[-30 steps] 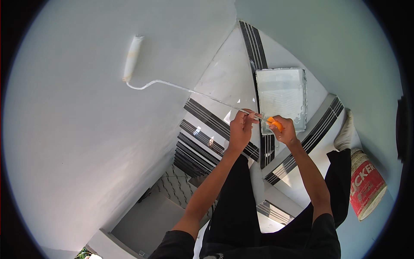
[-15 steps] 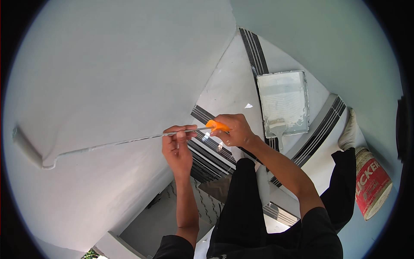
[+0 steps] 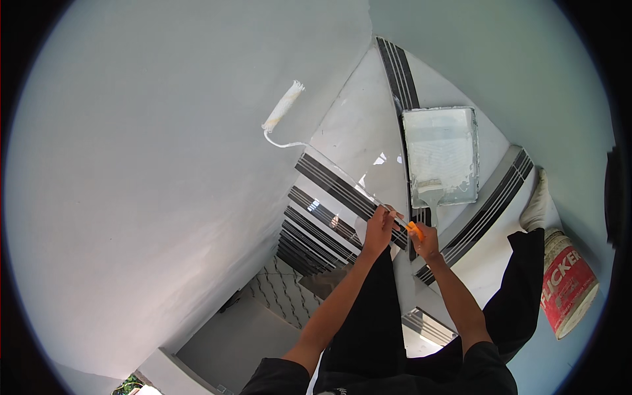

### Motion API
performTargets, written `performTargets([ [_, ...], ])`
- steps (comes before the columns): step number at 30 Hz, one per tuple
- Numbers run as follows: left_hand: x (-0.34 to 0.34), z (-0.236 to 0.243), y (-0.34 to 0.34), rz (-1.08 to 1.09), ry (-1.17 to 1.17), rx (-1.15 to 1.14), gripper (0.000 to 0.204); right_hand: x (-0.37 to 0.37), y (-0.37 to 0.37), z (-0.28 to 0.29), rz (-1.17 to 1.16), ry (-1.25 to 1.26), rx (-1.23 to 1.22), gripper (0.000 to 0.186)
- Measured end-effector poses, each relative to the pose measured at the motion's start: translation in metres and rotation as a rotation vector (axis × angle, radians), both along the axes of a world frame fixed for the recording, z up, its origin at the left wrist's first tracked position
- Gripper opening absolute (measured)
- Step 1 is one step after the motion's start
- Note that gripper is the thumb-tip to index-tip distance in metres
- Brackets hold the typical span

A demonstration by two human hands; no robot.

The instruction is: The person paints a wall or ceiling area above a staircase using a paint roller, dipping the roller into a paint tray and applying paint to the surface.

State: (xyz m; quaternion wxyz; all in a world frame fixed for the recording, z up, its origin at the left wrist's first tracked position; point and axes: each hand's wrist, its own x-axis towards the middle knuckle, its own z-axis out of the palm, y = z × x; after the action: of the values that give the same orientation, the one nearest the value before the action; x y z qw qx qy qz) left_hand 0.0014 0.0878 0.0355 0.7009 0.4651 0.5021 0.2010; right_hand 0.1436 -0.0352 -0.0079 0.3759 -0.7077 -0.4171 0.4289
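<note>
The right hand (image 3: 426,243) has its fingers closed around the orange handle (image 3: 415,231) of a paint roller (image 3: 284,108). Just ahead of it, the left hand (image 3: 380,230) curls its fingers around the thin metal rod (image 3: 392,212), with hardly any gap showing. The rod runs up from the hands toward 10 or 11 o'clock and bends near its end, where the white roller sits in front of the pale wall (image 3: 145,164) — whether it touches, I cannot tell.

At 1 o'clock from the hands, a paint tray (image 3: 475,158) lies on the black-striped white steps (image 3: 352,112). A flat-headed tool (image 3: 432,193) rests across the tray's near end, its handle sticking out toward 6 o'clock. A red and white bucket (image 3: 570,286) stands tilted in view between 3 and 4 o'clock — just beside the person's black-trousered right leg (image 3: 523,263).
</note>
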Motion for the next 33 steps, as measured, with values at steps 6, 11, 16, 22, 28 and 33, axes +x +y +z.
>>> performTargets([
  [6,0.016,0.040,0.057,0.042,-0.030,0.166,0.011,0.014,0.065,0.027,-0.025,0.065,0.164,0.042],
  [11,0.039,0.094,0.118,0.014,-0.006,0.304,0.011,0.046,0.138,0.050,0.070,0.093,0.293,0.040],
  [16,0.039,0.184,0.151,0.110,0.121,0.472,0.016,0.043,0.206,0.116,0.186,0.149,0.400,0.044],
  [22,0.044,0.120,0.138,0.100,0.124,0.363,0.017,0.046,0.177,0.063,0.136,0.138,0.259,0.043],
  [28,0.054,-0.004,0.092,0.002,0.020,0.175,0.013,0.060,0.099,-0.014,0.045,0.056,0.039,0.041],
  [33,0.060,-0.050,0.050,0.030,-0.029,0.002,0.011,0.069,0.049,-0.025,0.072,-0.018,-0.104,0.043],
])
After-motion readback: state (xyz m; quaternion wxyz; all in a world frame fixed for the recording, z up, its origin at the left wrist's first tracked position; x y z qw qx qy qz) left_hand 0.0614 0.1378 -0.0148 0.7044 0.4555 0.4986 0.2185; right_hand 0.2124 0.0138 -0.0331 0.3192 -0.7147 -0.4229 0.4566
